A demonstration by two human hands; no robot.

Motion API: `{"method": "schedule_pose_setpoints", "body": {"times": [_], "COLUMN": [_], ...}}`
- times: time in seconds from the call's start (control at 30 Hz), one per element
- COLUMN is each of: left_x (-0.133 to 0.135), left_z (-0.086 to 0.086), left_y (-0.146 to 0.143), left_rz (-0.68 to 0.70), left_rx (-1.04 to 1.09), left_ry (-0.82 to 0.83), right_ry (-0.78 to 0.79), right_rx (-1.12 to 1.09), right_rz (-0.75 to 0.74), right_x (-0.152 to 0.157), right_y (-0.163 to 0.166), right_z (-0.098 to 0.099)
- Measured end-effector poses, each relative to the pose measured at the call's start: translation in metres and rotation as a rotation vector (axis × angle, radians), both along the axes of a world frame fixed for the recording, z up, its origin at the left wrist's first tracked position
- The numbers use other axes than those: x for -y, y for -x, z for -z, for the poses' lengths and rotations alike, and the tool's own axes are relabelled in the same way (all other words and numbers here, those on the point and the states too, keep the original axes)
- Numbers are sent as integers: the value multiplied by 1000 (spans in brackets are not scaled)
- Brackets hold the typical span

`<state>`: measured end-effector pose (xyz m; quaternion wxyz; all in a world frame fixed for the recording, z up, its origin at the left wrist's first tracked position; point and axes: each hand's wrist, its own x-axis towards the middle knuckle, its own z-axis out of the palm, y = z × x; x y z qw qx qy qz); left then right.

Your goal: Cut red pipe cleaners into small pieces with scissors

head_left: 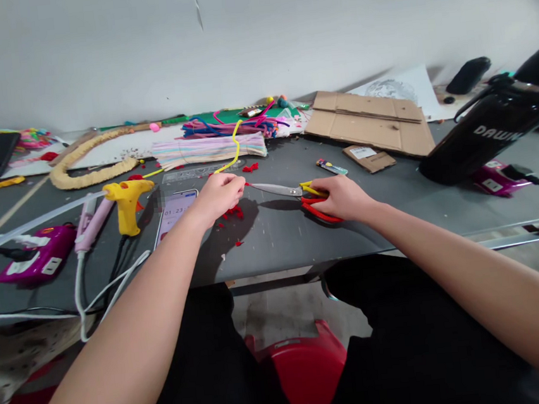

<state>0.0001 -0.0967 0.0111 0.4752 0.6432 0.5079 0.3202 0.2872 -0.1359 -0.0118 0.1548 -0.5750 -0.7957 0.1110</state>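
My left hand (224, 195) is closed in a pinch above the table, with a small red fuzzy piece (247, 184) showing at its fingertips. My right hand (340, 196) is wrapped round the red and yellow handles of a pair of scissors (275, 189). The blades point left and their tips reach that red piece; they look nearly closed. Red scraps (233, 213) lie on the table below the left hand, and more red bits (250, 167) lie behind it. A bent yellow pipe cleaner (236, 143) rises behind the left hand; whether the hand touches it, I cannot tell.
To the left are a phone (175, 212), a yellow glue gun (127, 203), a pink heating tool (93, 222), cables and a purple power strip (41, 254). Pastel pipe cleaners (210, 149) lie behind. Cardboard (371, 119) and a black bottle (495, 126) stand at the right.
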Motion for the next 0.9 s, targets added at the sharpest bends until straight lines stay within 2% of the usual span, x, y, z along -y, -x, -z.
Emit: {"method": "schedule_pose_setpoints", "body": {"times": [0.9], "left_x": [-1], "left_z": [0], "left_y": [0], "left_rz": [-17], "left_rx": [-40], "left_ry": [6], "right_ry": [-5], "right_rx": [0], "right_rz": [16], "right_x": [3], "right_y": [2], "right_z": [-1]}}
